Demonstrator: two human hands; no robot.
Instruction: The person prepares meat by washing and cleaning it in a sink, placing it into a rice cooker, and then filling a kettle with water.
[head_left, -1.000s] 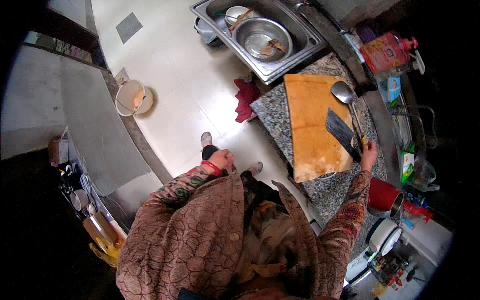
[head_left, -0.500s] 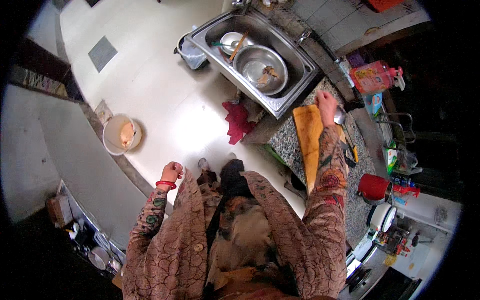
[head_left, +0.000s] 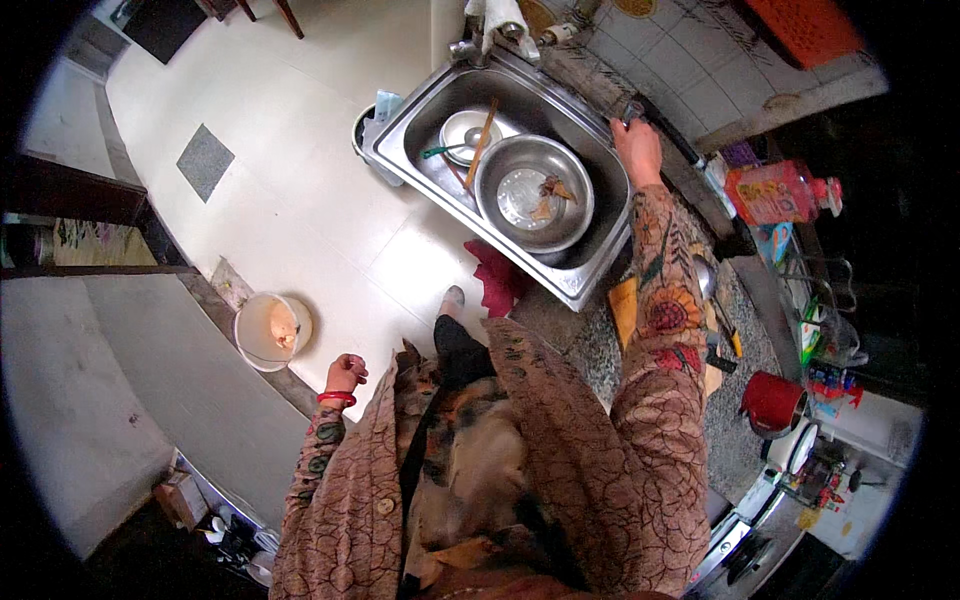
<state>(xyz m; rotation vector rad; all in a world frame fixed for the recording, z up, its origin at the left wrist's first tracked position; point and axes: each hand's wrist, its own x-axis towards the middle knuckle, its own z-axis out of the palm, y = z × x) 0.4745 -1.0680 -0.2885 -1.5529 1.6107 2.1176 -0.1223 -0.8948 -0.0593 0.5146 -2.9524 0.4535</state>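
My right hand [head_left: 638, 150] reaches past the right rim of the steel sink [head_left: 425, 190], its fingers closed on a small metal tap [head_left: 632, 112] at the back edge. Inside the sink, a steel basin [head_left: 518, 203] holds some brown scraps. Beside it lies a white plate [head_left: 455, 130] with chopsticks [head_left: 482, 140] and a green-handled utensil [head_left: 438, 152] across it. My left hand [head_left: 346, 373], with a red bangle [head_left: 337, 398] at the wrist, hangs low at my side. Its fingers are loosely curled and apart, holding nothing.
A wooden cutting board [head_left: 624, 310] lies on the speckled counter, partly hidden by my right arm. Nearby are a yellow-handled tool [head_left: 736, 343], a red pot [head_left: 773, 404] and a pink pump bottle [head_left: 772, 192]. A pale bucket [head_left: 272, 332] stands on the floor, left.
My right hand has moved forward from beside the cutting board to the tap. The view has shifted toward the sink. My left hand remains low at my side.
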